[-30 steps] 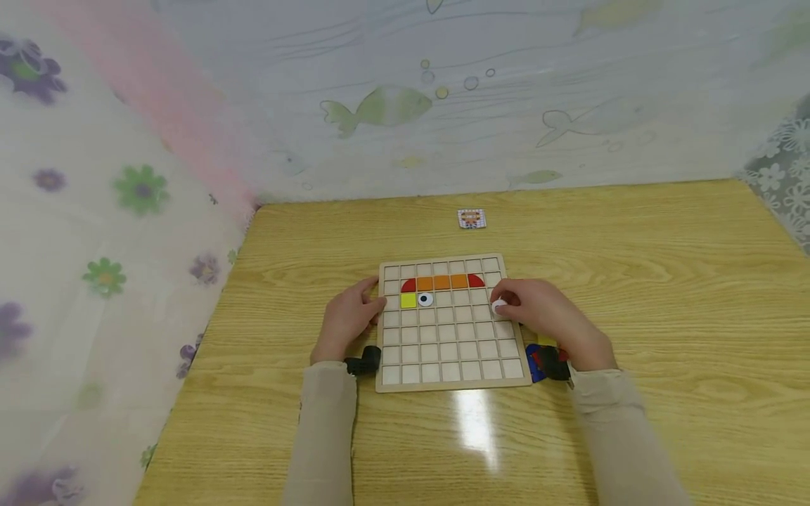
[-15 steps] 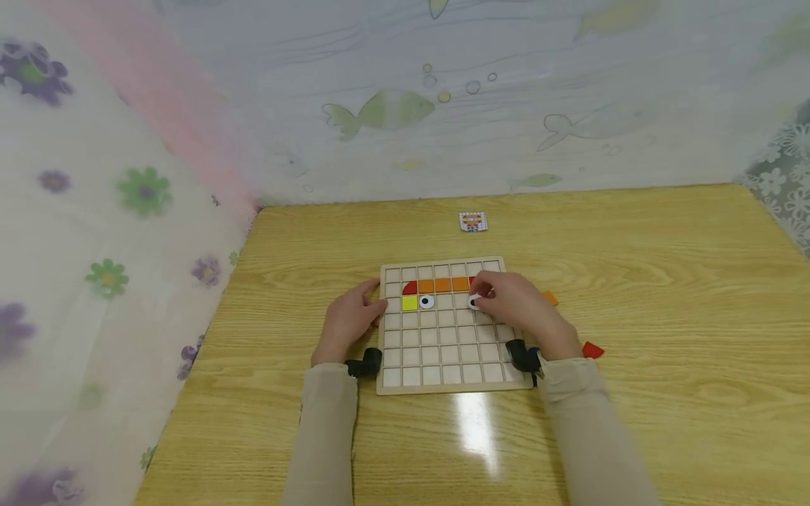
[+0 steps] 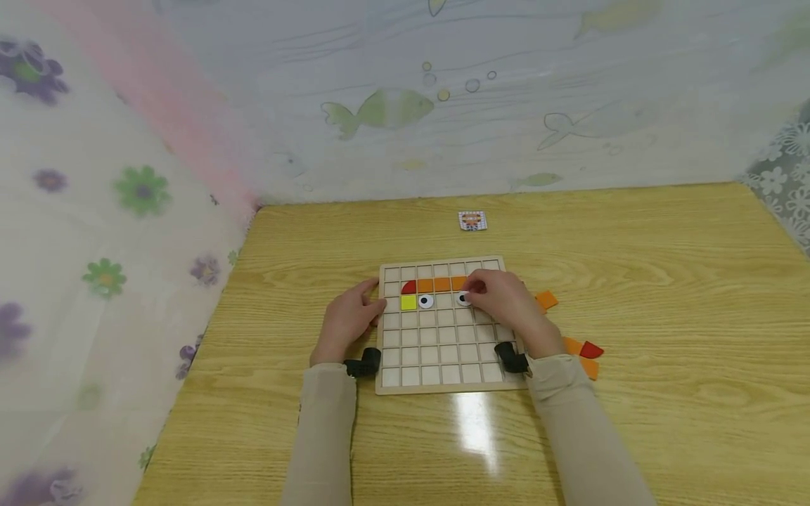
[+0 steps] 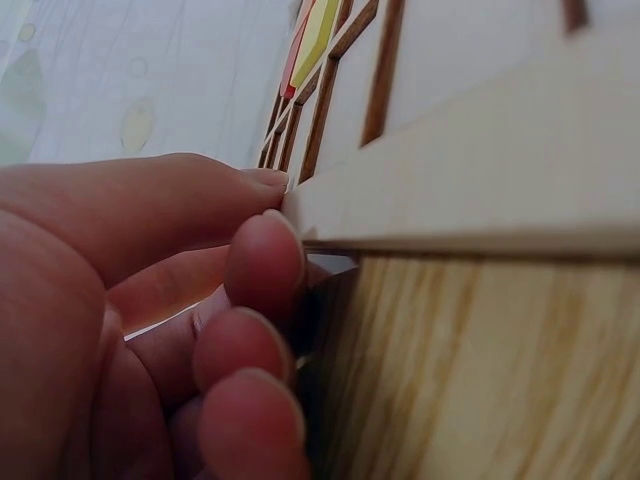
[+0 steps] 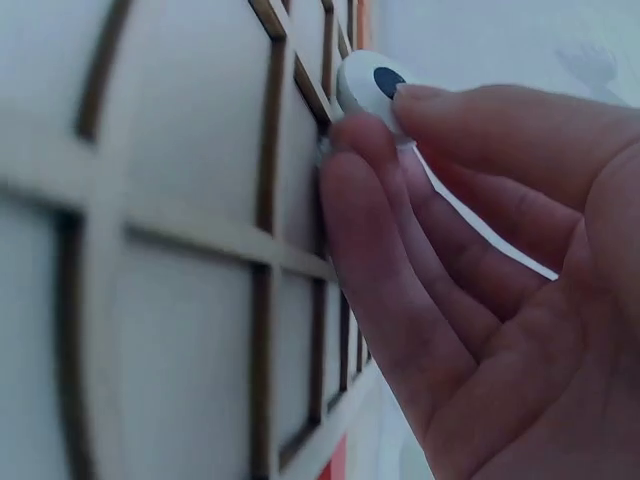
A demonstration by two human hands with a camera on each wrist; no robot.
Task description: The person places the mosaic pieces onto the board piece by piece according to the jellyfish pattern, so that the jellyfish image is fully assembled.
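A wooden grid board (image 3: 443,383) lies on the table; its second row holds a red quarter piece (image 3: 408,287) and orange tiles (image 3: 433,284), and below them sit a yellow square (image 3: 408,303) and a white eye disc (image 3: 426,301). My right hand (image 3: 500,299) pinches a second white eye disc (image 3: 464,299) (image 5: 372,82) over a cell of the third row. My left hand (image 3: 354,316) holds the board's left edge (image 4: 420,215), fingers curled against it.
Loose orange (image 3: 546,301) and red (image 3: 592,349) pieces lie on the table right of the board. A small picture card (image 3: 472,221) sits behind the board. Patterned curtains close in the table at the back and left.
My right hand has carried the eye disc leftward from the board's right edge to the third row, uncovering loose pieces on the table. The left hand has stayed put.
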